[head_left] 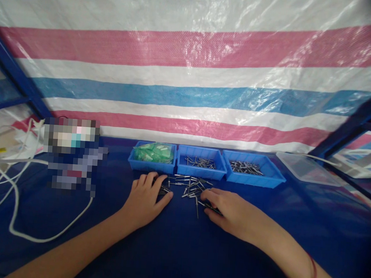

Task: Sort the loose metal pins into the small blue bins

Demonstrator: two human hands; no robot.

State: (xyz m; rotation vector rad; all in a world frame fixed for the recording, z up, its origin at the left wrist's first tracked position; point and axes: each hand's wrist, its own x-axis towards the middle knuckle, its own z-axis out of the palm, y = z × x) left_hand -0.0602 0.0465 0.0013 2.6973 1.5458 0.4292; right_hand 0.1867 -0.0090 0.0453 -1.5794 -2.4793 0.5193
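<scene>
A loose pile of thin metal blind rivets point(192, 186) lies on the blue table, between my two hands. My left hand point(145, 199) rests palm down at the pile's left side, fingers spread and thumb apart; a few rivets show between its thumb and index finger. On the other side, my right hand point(223, 206) is curled, with several rivets between its thumb and fingers. One rivet stands out from the pile just left of that thumb. Behind the pile, the middle blue bin point(201, 174) and the right blue bin point(255, 180) both contain rivets.
The left blue bin point(151, 167) holds a green plastic bag point(154, 153). A clear plastic lid or tray point(308, 169) lies at the back right. White cables point(17, 212) loop across the left side, near blurred items. A striped sheet point(189, 80) hangs behind the table.
</scene>
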